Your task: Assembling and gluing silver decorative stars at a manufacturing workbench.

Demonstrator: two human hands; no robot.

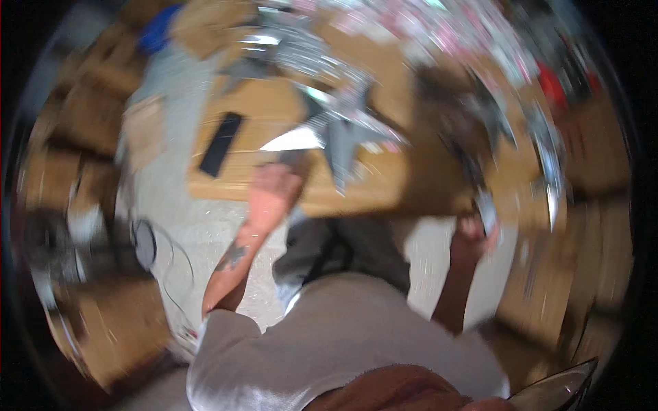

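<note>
A shiny silver star (339,130) with pointed arms lies on the brown cardboard-like work surface (384,195) in front of me. My left hand (275,186) is at the front edge, just below the star's left arm, its fingers curled; a dark patch by the fingertips is too blurred to name. Off to the right, past the front edge, my right hand (475,234) is closed around a blurred silver-white piece (487,211). A flat black rectangular object (221,145) rests on the surface left of the star.
More silver star pieces (295,49) are heaped behind, others (548,161) at the right. Pink-and-white plastic packs (439,27) pile up at the back. Cardboard boxes (113,329) stand on both sides. At left are a round fan-like object (144,244) and a cable (179,257) on the floor.
</note>
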